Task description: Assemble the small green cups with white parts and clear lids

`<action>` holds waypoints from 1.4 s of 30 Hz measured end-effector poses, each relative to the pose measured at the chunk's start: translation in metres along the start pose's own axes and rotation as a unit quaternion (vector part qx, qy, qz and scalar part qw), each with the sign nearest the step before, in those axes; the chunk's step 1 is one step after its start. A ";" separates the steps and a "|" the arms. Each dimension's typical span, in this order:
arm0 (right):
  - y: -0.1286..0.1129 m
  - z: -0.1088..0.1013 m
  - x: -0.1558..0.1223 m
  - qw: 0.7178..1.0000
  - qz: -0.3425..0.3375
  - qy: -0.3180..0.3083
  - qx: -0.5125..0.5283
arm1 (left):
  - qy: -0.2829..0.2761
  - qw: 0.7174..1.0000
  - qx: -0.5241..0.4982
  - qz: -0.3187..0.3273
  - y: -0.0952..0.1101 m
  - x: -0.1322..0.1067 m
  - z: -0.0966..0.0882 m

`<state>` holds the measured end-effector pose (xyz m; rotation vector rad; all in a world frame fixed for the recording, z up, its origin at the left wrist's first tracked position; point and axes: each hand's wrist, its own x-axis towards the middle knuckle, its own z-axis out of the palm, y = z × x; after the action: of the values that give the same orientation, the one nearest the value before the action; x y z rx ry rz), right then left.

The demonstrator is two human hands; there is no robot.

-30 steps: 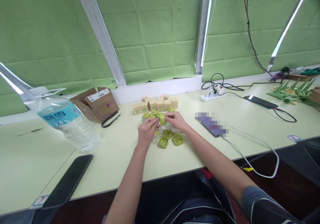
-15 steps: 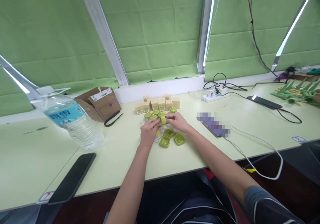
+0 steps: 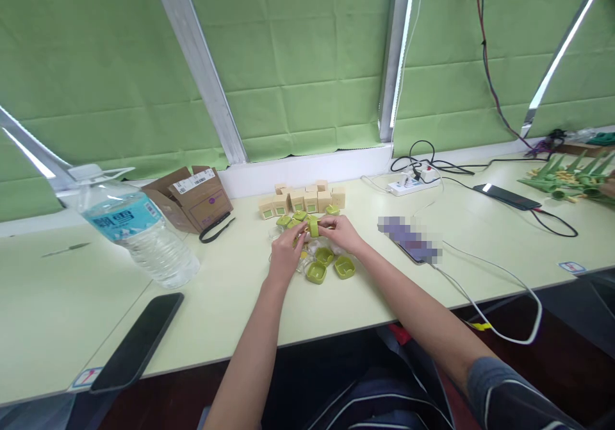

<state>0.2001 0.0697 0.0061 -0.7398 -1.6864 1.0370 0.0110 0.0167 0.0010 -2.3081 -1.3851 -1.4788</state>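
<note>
Between my two hands, above the table, is a small green plastic case (image 3: 314,227) standing on its edge. My right hand (image 3: 340,232) pinches it from the right. From the left, the fingers of my left hand (image 3: 286,250) press against its near side; a small yellowish bit shows by the fingertips, too small to name. Below lie three open green shells, among them a left shell (image 3: 316,273) and a right shell (image 3: 344,267). Behind my hands are more green pieces (image 3: 284,221) and clear plastic bags. Several cream cube-shaped pieces (image 3: 297,200) with green squares stand in rows beyond.
A large water bottle (image 3: 139,231) and an open cardboard box (image 3: 195,202) stand on the left, with a black phone (image 3: 139,343) near the front edge. To the right are a cabled phone (image 3: 408,240), a power strip (image 3: 414,185), another phone (image 3: 508,197) and green plastic parts (image 3: 567,177).
My left fingers have shifted slightly up and spread a little against the green case. My right hand stays nearly in place, and the view has moved very slightly.
</note>
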 end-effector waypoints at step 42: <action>-0.009 0.008 -0.006 1.000 -0.022 0.004 -0.009 | -0.061 0.997 -0.020 0.036 0.018 0.002 -0.004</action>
<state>0.1947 0.0583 0.0108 -0.7147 -1.6996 0.9886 0.0215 0.0051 0.0117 -2.4827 -1.2956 -1.3805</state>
